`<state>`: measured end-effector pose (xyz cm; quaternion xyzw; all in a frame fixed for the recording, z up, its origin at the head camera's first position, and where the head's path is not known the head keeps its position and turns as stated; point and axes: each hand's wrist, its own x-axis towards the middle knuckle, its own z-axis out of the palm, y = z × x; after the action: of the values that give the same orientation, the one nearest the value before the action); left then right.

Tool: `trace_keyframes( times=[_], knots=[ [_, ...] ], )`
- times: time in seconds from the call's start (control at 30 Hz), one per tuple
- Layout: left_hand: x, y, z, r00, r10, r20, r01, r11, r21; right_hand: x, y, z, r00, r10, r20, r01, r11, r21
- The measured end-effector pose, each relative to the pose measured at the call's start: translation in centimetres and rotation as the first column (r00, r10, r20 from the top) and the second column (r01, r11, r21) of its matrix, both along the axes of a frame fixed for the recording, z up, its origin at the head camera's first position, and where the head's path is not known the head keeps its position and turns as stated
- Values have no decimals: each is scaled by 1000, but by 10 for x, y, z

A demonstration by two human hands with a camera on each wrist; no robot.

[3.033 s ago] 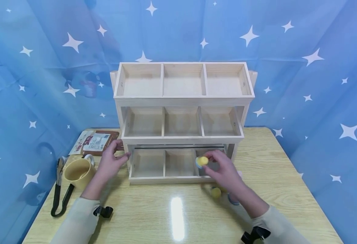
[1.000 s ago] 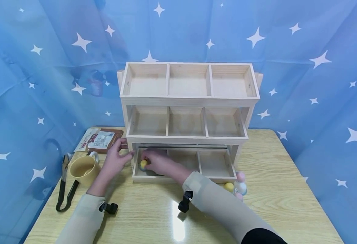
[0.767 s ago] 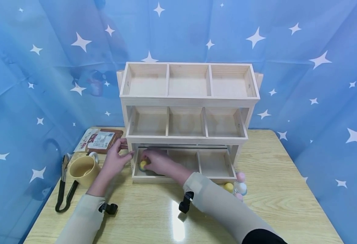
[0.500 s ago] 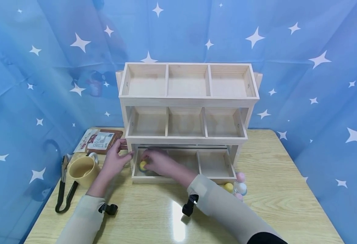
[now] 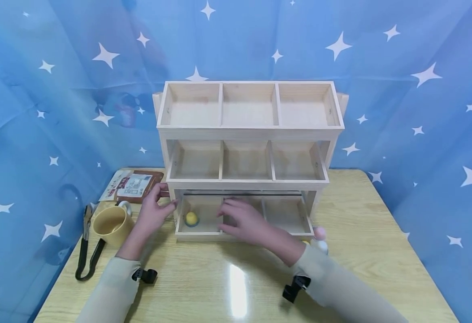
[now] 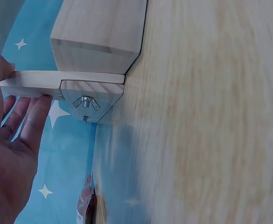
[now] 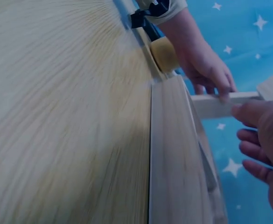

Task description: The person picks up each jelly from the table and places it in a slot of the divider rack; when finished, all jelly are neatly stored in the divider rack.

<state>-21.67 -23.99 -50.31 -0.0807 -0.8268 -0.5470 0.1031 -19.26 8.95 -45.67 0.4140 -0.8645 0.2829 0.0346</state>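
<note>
A pale wooden three-tier rack (image 5: 241, 134) with divided trays stands on the table. My left hand (image 5: 153, 214) grips its left upright; in the left wrist view the thumb lies on one side of the wooden upright (image 6: 38, 84) and the fingers on the other. In the bottom tray's left compartment sits a small yellow ball-like thing (image 5: 191, 218) with a blue rim. My right hand (image 5: 244, 221) is over the bottom tray's middle compartment, right of that yellow thing, its fingers loosely bent and holding nothing. In the right wrist view the right hand (image 7: 267, 144) shows at the edge.
Beside the rack's lower right corner are a pink ball (image 5: 319, 233) and a white one (image 5: 320, 245), partly behind the right forearm. At left lie a yellow mug (image 5: 112, 226), black-handled tongs (image 5: 83, 255) and a brown packet (image 5: 139, 185). A starry blue cloth hangs behind.
My right hand brought the yellow thing from the right to the bottom tray's left compartment, let go and moved back right. The left hand keeps its hold on the upright.
</note>
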Motion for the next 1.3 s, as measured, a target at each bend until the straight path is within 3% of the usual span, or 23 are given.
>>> trace_keyframes(
  times=[0.23,0.43,0.7,0.87,1.1,1.3],
  knots=[
    [-1,-2,-3,1000,0,31,0,1000,4,19,53,0,996,-84,-6,84,996,9],
    [-1,-1,-3,1000,-9,14,9,1000,8,33,105,-7,986,-123,-109,109,986,-124],
    [-2,2,-2,999,-27,24,27,999,18,59,168,-18,938,-332,-101,310,933,-185],
    [0,4,2,999,-25,44,24,999,26,74,191,-22,912,-405,-72,386,903,-187],
    [0,1,0,1000,-5,25,5,1000,16,93,208,-30,903,-429,-13,424,895,-136],
    [-1,-2,-2,1000,-5,7,5,1000,22,107,215,-40,888,-456,-47,452,888,-78]
  ],
)
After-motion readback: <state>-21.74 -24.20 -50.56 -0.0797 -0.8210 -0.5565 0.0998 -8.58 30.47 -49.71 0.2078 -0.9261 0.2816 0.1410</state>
